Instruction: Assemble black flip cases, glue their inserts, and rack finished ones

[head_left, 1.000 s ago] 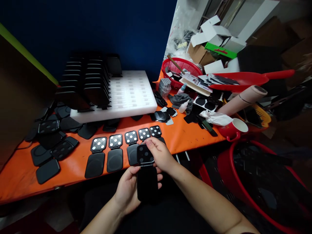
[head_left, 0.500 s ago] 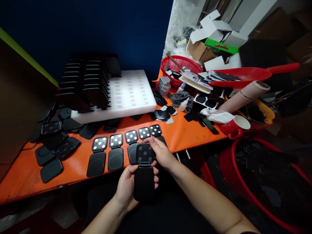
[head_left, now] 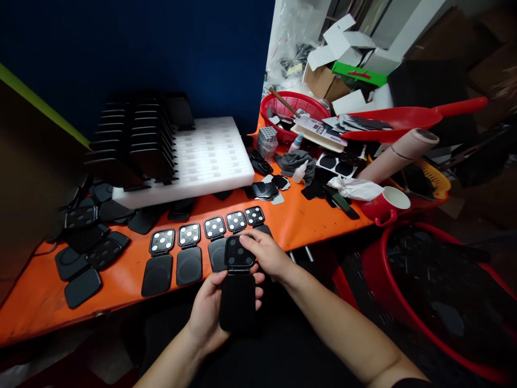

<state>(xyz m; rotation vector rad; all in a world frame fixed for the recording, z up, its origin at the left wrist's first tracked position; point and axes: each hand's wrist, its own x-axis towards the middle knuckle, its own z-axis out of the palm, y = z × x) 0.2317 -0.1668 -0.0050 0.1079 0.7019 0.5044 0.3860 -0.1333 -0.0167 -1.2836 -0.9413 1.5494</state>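
My left hand (head_left: 208, 310) wraps round the lower panel of a black hinged folding pad (head_left: 238, 302), its fingertips showing at the right edge. My right hand (head_left: 262, 250) grips the upper panel, thumb on the face and fingers partly hidden behind. That upper panel carries several dull dark dots. Just beyond my hands, several similar folding pads lie unfolded in a row on the orange table (head_left: 319, 226). Bright white dots mark their upper panels, such as on the leftmost row pad (head_left: 162, 241); my hands and the held pad partly cover those on the right.
Black pads stand upright in a white foam rack (head_left: 214, 156). A loose pile of black pads (head_left: 83, 288) lies left. To the right are a small bottle (head_left: 299, 172), a grey cloth (head_left: 294, 159), a red mug (head_left: 388, 207), a red basket (head_left: 297, 102) and a large red tub (head_left: 375, 269).
My right thumb has shifted left, further onto the upper panel. The left hand keeps its hold on the folding pad. The whole view has shifted slightly.
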